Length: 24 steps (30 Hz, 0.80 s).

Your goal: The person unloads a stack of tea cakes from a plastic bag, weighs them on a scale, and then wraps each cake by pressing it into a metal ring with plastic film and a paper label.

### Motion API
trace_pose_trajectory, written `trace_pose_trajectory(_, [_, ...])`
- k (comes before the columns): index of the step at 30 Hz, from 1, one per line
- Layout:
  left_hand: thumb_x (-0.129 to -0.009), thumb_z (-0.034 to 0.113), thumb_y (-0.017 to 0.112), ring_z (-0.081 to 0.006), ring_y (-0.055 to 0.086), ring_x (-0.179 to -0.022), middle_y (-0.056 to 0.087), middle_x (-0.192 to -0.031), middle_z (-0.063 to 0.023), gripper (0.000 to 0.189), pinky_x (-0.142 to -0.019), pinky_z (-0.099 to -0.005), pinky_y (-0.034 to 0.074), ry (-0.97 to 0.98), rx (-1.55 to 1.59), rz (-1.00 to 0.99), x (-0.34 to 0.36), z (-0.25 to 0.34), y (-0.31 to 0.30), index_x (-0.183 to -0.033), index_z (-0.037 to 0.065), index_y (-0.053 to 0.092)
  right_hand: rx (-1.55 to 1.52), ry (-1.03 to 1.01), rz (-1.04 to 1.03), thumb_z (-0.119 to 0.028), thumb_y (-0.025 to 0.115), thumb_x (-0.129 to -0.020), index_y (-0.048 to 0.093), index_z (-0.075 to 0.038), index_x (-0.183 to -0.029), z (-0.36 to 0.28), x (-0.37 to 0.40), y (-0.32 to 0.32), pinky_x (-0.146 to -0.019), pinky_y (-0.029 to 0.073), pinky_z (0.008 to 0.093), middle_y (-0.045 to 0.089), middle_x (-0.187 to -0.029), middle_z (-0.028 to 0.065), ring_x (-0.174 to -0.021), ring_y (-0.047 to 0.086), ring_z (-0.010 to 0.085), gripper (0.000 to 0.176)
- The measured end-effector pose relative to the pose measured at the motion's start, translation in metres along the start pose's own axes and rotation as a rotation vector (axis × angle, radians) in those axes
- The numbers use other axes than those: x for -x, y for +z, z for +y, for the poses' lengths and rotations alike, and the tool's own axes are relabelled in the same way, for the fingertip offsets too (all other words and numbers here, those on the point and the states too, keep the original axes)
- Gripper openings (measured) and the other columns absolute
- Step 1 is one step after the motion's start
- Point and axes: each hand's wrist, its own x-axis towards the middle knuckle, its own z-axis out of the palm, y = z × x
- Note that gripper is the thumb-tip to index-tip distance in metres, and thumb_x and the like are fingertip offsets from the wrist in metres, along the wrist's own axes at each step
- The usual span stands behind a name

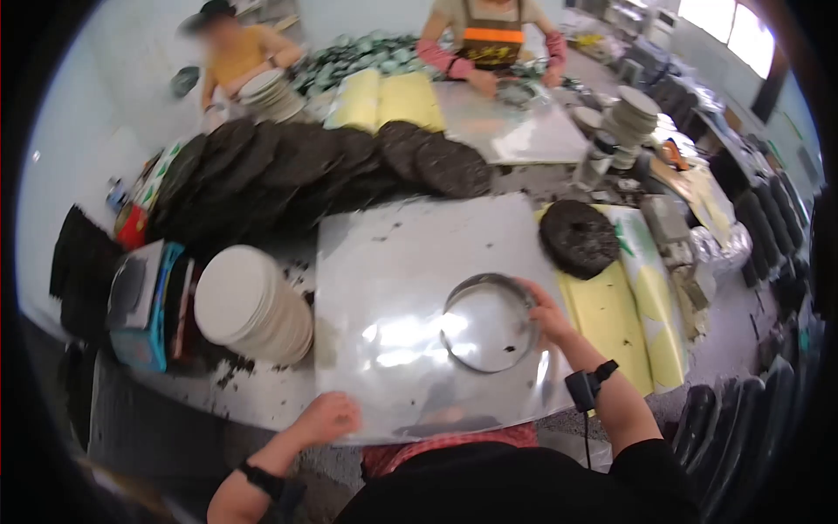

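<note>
A shiny metal ring (447, 325) rests on a reflective sheet (349, 253) in front of me. My right hand (548, 313) is closed on the ring's right rim. My left hand (327, 417) is at the sheet's front left edge, apart from the ring. Its fingers are curled, and whether anything is in them is hidden. Inside the ring only the bright sheet and a small dark crumb show. A thick, dark round cake (578, 239) of pressed material sits beyond the ring to the right, on yellow paper (607, 319).
Dark flat cakes (297, 162) are heaped along the back left. A stack of pale discs (240, 297) stands left of the sheet, beside a blue scale (140, 306). Two people work across the table; one has hands at a second sheet (524, 135). Dark wrapped bundles (724, 419) stand right.
</note>
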Motion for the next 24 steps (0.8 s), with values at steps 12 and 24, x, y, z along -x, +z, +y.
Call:
trace_pose_trajectory(12, [-0.088, 0.015, 0.066, -0.0155, 0.065, -0.081, 0.069, -0.085, -0.0043, 0.016, -0.081, -0.0294, 0.048, -0.345, 0.145, -0.074, -0.027, 0.046, -0.051, -0.100, 0.006, 0.062, -0.098, -0.069, 0.057, 0.008, 0.038, -0.060, 0.044, -0.002, -0.137, -0.002, -0.003, 0.008, -0.106, 0.034, 0.0283, 0.052, -0.132, 0.0092, -0.126, 0.046, 0.0209, 0.078])
trace_pose_trajectory(24, [-0.091, 0.015, 0.058, -0.0089, 0.054, -0.064, 0.060, -0.072, -0.0015, 0.013, -0.063, -0.0258, 0.046, -0.520, 0.256, -0.132, -0.075, 0.013, -0.037, -0.098, 0.007, 0.065, 0.260, -0.322, 0.060, 0.017, 0.050, -0.065, 0.043, -0.007, -0.140, -0.098, 0.062, 0.110, -0.108, 0.035, 0.0351, 0.047, -0.140, 0.0106, -0.130, 0.044, 0.0248, 0.079])
